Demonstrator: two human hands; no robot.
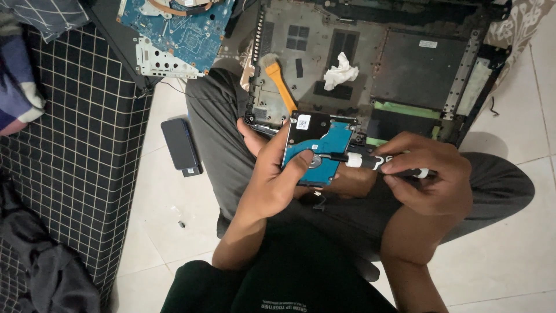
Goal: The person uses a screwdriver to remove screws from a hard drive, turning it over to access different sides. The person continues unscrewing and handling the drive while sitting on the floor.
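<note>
Blue-boarded hard drive (317, 152) is being gripped upright by left hand (278, 174) fingers, steadying it while right hand (425, 174) fingers are pinching a screwdriver (370, 162) against it.

Dim indoor light, soft shadows (right of legs), slight blur throughout.

You are sitting on the floor (509, 272) of a home, not at a workshop bench. Pale glazed tiles with grout lines run under your crossed legs, and a mattress (87, 150) in dark, white-checked fabric lies just beside you with rumpled clothes (40, 272) heaped against it. The repair things are spread domestic-style: an opened laptop shell (405, 64) rests across your lap on a patterned cloth (521, 23), a blue circuit board (185, 29) lies on the mattress edge, and a small dark box (181, 145) sits on the tiles.
</note>
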